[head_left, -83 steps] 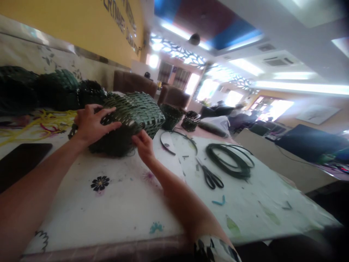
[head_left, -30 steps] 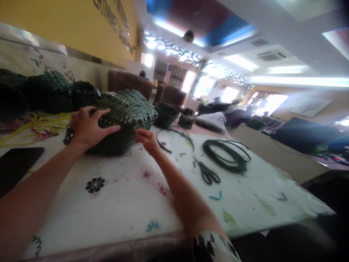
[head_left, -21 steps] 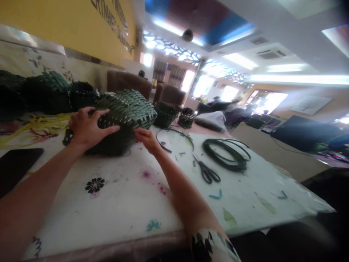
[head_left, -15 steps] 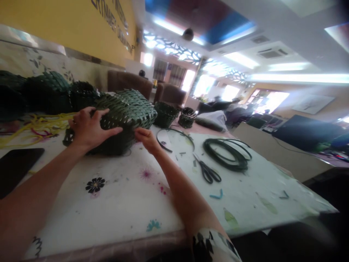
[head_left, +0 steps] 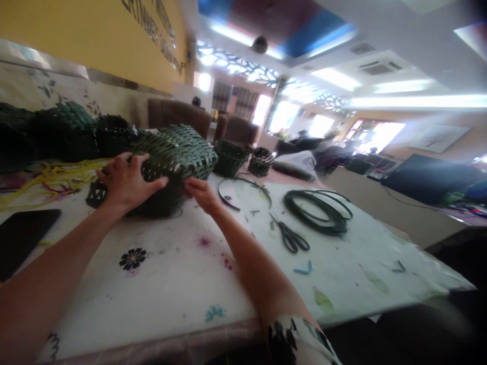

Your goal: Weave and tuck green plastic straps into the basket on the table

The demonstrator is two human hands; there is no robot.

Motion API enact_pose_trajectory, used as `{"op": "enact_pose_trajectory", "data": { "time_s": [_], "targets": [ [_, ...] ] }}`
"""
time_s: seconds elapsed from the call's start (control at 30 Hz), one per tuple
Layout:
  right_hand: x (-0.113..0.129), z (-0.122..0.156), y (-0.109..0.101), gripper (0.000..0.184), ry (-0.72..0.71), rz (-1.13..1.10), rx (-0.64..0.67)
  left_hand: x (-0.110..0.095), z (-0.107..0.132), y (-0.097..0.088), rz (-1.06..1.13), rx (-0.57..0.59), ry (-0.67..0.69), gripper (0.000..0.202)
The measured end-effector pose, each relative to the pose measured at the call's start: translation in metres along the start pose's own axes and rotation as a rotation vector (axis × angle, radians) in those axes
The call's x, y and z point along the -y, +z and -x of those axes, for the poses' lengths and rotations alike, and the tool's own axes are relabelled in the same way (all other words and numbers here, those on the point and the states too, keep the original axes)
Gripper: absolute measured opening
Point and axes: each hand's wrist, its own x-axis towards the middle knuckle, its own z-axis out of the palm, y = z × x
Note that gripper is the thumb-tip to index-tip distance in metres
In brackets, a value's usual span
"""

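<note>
Where left hand (head_left: pixel 127 183) spreads — basket (head_left: pixel 182 147).

A flat black device (head_left: pixel 28 235) lies on the cloth-covered counter (head_left: pixel 160 299) near tangled yellow cords (head_left: pixel 53 176); two brown chairs (head_left: pixel 178 114) stand beyond, and dark lettering (head_left: pixel 152 31) marks a yellow wall (head_left: pixel 72 38).

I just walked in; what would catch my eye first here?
Probably the big green woven basket left of centre, with the left hand spread against it and the right hand pinching at its near edge. Next, the bright tangle of yellow strands at the left of the table. To the right, a dark green coil of strip lies beside black-handled scissors.
</note>
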Motion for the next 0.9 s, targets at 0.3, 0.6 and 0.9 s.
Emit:
{"op": "enact_pose_trajectory", "data": {
  "time_s": [0.3, 0.6, 0.9],
  "targets": [
    [0.003, -0.001, -0.002, 0.016, 0.006, 0.087, -0.014, -0.001, 0.001, -0.001, -0.003, -0.008, 0.000, 0.077],
    [0.011, 0.006, 0.014, 0.012, -0.185, 0.483, -0.107, -0.002, 0.000, -0.003, 0.001, 0.030, -0.032, 0.079],
    [0.014, 0.003, 0.001, 0.031, -0.464, 1.309, -0.014, -0.001, -0.001, -0.001, -0.005, 0.083, -0.025, 0.081]
  ]
}}
